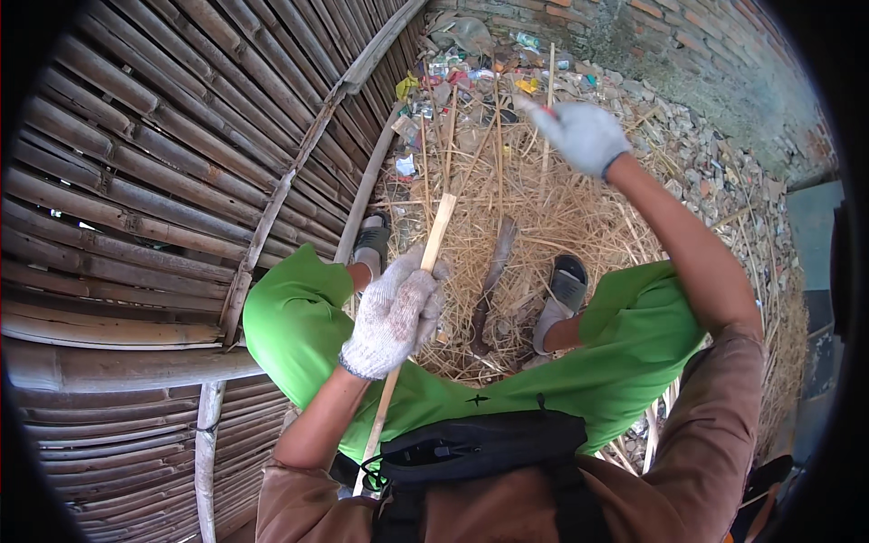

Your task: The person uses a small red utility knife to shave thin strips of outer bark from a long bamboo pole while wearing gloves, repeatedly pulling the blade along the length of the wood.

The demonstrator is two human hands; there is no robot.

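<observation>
My left hand (396,308), in a whitish knitted glove with brownish stains, is closed around a long, pale bamboo strip (441,231). The strip slants from beside my waist bag up past my fist, its cut end pointing away from me. My right hand (584,136), also gloved, is stretched far forward over the litter, with its fingers curled. A short pale piece with a red spot shows at its fingertips, too blurred to name. On the straw between my feet lies a long, narrow object (496,262), grey at the far end and dark brown nearer me.
A bamboo-slat wall (172,181) with a lengthwise pole stands close on my left. A brick wall (697,81) closes the far side. Straw-like shavings (534,235) cover the ground, with several thin strips (549,118) and plastic rubbish (453,68) beyond. My sandalled feet (568,282) are apart.
</observation>
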